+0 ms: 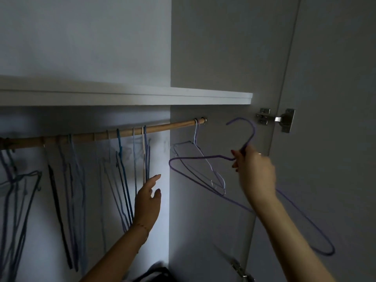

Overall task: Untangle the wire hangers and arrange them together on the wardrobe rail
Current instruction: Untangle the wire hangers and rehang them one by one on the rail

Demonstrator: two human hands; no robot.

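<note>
The right hand (254, 171) pinches the light, springy purple hanger (195, 182) at its neck, just below the rail (173, 124), while the left hand (147, 202) hangs open, empty.

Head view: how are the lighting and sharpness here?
Head view: dim overall, with one bright patch on the back wall beside the left hand; the right hand is motion-blurred; hangers at far left are murky; wide-angle bending shows along the shelf.
</note>
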